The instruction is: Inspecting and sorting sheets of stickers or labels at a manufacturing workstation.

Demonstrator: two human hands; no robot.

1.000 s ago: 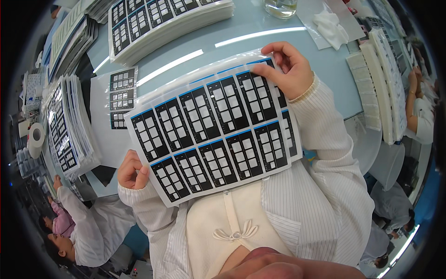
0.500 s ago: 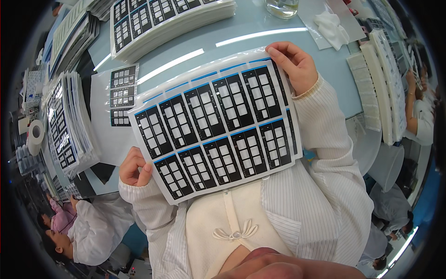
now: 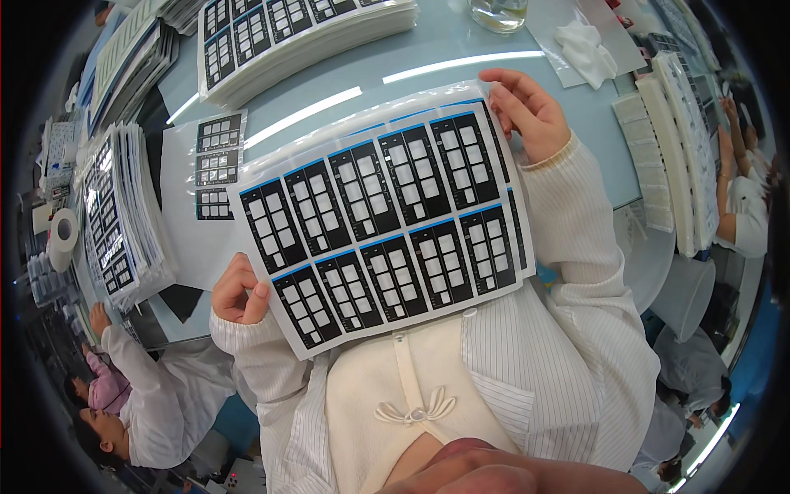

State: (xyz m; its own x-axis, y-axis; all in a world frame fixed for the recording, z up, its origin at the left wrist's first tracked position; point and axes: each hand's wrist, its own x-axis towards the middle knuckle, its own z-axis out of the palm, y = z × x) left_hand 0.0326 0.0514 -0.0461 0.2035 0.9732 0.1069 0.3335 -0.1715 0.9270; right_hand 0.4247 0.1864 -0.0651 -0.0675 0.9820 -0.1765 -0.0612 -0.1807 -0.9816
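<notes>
A few overlapping printed sheets (image 3: 360, 245) are held up in front of my chest, tilted, their edges slightly offset. The top one carries rows of black panels with white rectangles and blue strips. My left hand (image 3: 240, 292) is closed at the lower left edge, thumb against the sheet and fingers curled. At the upper right corner, my right hand (image 3: 533, 115) pinches the sheets between thumb and forefinger; its other fingers are bent and partly hidden. Left of the sheets, a small strip of similar panels (image 3: 218, 165) lies on white paper (image 3: 183, 198) on the table.
A thick stack of similar sheets (image 3: 321, 49) sits at the far side of the glossy table (image 3: 448, 74). Another stack (image 3: 136, 214) stands at the left, near a tape roll (image 3: 62, 233). A glass jar (image 3: 499, 12) and crumpled white tissue (image 3: 586, 51) are far right. Co-workers sit on both sides.
My right hand has shifted slightly right and its grip at the corner has changed, with the forefinger more extended. The sheets have tilted a little. A co-worker at the left has raised an arm.
</notes>
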